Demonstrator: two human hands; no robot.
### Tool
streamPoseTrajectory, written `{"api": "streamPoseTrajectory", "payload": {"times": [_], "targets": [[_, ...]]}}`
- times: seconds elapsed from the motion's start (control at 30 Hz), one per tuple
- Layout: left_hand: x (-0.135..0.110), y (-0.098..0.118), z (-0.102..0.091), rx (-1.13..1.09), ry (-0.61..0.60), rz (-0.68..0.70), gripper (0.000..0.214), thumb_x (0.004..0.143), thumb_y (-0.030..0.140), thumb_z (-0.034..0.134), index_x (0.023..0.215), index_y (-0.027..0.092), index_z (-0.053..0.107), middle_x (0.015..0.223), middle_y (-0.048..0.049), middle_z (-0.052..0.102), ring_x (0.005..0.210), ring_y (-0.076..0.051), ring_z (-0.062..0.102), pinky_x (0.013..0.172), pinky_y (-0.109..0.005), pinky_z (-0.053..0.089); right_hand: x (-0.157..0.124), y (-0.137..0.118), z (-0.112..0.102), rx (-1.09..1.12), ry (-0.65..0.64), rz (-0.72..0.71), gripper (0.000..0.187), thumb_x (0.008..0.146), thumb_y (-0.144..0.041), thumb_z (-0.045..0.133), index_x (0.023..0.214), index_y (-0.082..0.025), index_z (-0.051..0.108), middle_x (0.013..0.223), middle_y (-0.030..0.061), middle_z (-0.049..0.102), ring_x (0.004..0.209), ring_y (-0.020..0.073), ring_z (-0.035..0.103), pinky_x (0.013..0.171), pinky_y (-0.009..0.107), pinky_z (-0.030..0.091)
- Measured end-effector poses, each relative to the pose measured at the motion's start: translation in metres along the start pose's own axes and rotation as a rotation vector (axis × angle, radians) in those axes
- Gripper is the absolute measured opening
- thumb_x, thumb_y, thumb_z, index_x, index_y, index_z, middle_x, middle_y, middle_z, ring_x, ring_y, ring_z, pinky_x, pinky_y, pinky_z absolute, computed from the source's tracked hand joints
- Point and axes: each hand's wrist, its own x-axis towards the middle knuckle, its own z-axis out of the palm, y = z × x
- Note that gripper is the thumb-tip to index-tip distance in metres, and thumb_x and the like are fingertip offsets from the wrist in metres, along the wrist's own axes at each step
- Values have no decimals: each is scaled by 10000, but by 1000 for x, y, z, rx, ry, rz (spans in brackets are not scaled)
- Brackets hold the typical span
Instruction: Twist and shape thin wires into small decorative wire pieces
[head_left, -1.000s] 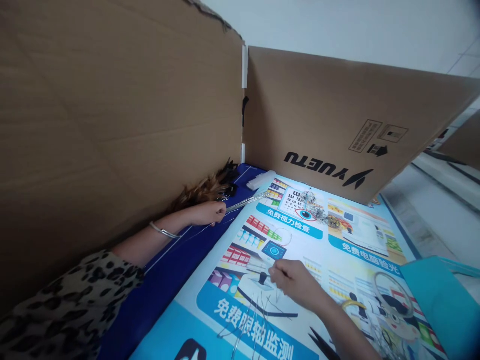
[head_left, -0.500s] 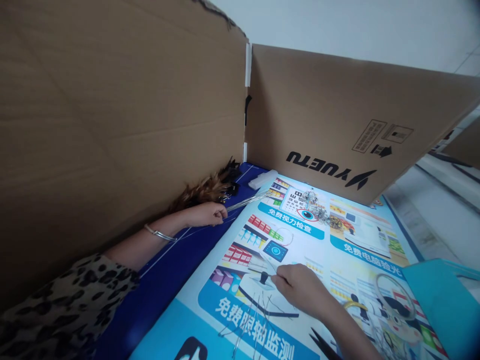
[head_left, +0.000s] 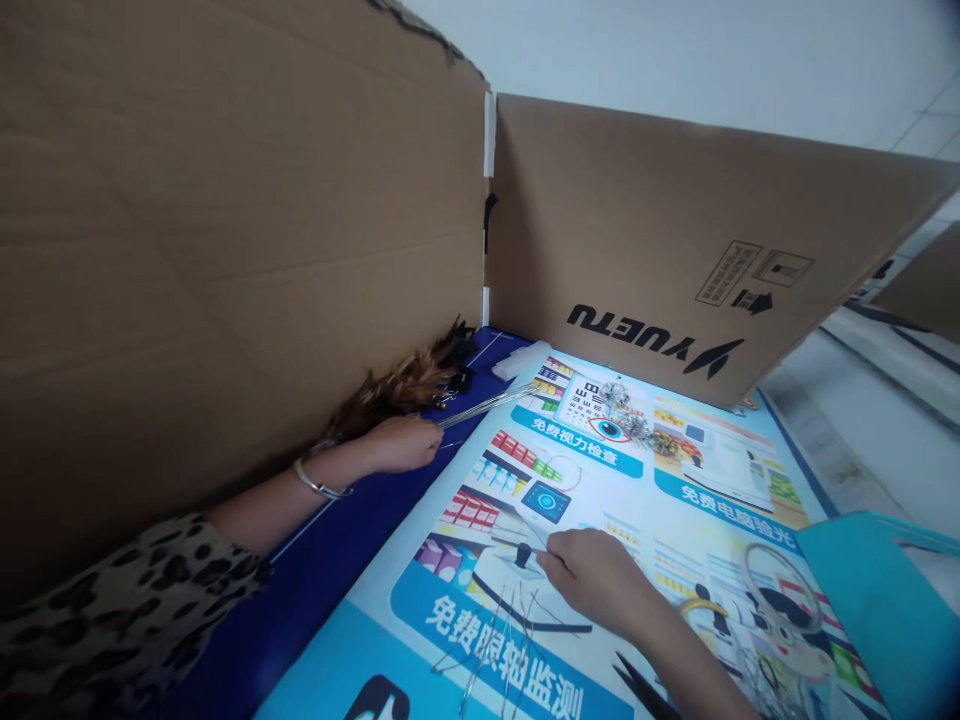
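My left hand (head_left: 405, 443) is closed, palm down, over the blue surface beside a bundle of thin silver wires (head_left: 491, 402). Its fingers are turned away, so what they grip is hidden. My right hand (head_left: 589, 572) is closed in a pinch above the printed sheet. A thin metal wire (head_left: 504, 543) sticks out leftward from its fingertips. Below this hand several loose bent wires (head_left: 495, 650) lie spread over the sheet. Dark pointed blades of a tool (head_left: 636, 683) show beside my right forearm, partly hidden by it.
Cardboard panels (head_left: 637, 220) stand at the left and back. Brown and black feathers (head_left: 397, 385) lie along the left panel. Silver tinsel pieces (head_left: 630, 420) sit at the back of the sheet. Rings of wire or tape (head_left: 780, 590) and a teal box (head_left: 870, 590) are at right.
My left hand has shifted slightly left and down, and its knuckles have turned upward. My right hand stays almost in place, still pinching. The whole view has moved slightly.
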Motion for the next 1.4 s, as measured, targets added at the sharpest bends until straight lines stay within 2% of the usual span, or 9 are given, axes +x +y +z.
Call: {"api": "streamPoseTrajectory", "payload": {"times": [0.23, 0.47, 0.57, 0.63, 0.73, 0.83, 0.93, 1.23, 1.4], "targets": [[-11, -6, -20, 41, -5, -18, 203, 827, 254, 372, 819, 181, 561, 798, -69, 632, 700, -195, 580, 632, -277, 400, -8, 3, -6, -222, -18, 20, 327, 905, -279, 331, 836, -180, 635, 815, 89, 676, 719, 249, 640, 564, 301, 411], [-30, -12, -32, -35, 25, -34, 229, 852, 265, 350, 883, 186, 563, 813, -55, 628, 702, -184, 568, 654, -267, 406, -8, 13, -5, -210, -70, 74, 294, 889, -291, 388, 860, -180, 659, 837, 115, 682, 785, 276, 648, 619, 343, 451], [-34, -2, -39, -294, 152, -19, 289, 856, 291, 366, 1037, 186, 565, 946, -52, 619, 778, -170, 557, 692, -255, 415, -8, 14, -5, -205, -67, 82, 298, 886, -285, 392, 852, -169, 664, 821, 126, 680, 777, 279, 649, 618, 348, 451], [-33, 13, -42, -536, 209, -5, 329, 852, 314, 394, 1094, 176, 569, 852, -27, 611, 698, -142, 534, 645, -237, 411, -8, 14, -4, -201, -71, 85, 302, 888, -281, 388, 854, -165, 665, 816, 130, 679, 778, 276, 650, 621, 351, 452], [-26, 47, -47, -904, 283, 29, 252, 843, 292, 457, 991, 145, 600, 651, 26, 557, 656, -109, 507, 660, -219, 404, -8, 14, -3, -192, -90, 77, 306, 889, -292, 388, 853, -165, 663, 822, 124, 683, 774, 273, 652, 621, 355, 459], [-15, 84, -52, -1394, 416, 92, 129, 830, 255, 515, 884, 145, 555, 774, 14, 592, 760, -113, 561, 771, -263, 444, -7, 16, -2, -196, -87, 69, 307, 889, -292, 383, 859, -165, 661, 834, 115, 686, 775, 273, 652, 624, 362, 467], [-1, 114, -52, -1637, 498, 192, 114, 804, 233, 572, 888, 162, 540, 885, -1, 621, 850, -144, 615, 862, -342, 454, -7, 20, -1, -198, -76, 80, 308, 891, -294, 378, 878, -168, 658, 855, 113, 686, 796, 265, 650, 646, 360, 471], [21, 131, 5, -1515, 413, 88, 170, 762, 275, 622, 853, 135, 590, 839, -43, 682, 826, -184, 649, 836, -356, 485, -5, 25, 2, -201, -40, 70, 320, 890, -299, 360, 872, -173, 654, 867, 111, 688, 795, 269, 649, 640, 365, 477], [20, 127, 7, -1446, 493, 95, 211, 765, 321, 604, 883, 146, 587, 864, -49, 684, 828, -185, 644, 830, -347, 489, -5, 26, 3, -199, -52, 78, 333, 895, -311, 351, 881, -172, 653, 863, 113, 688, 807, 263, 649, 651, 359, 477]]}}
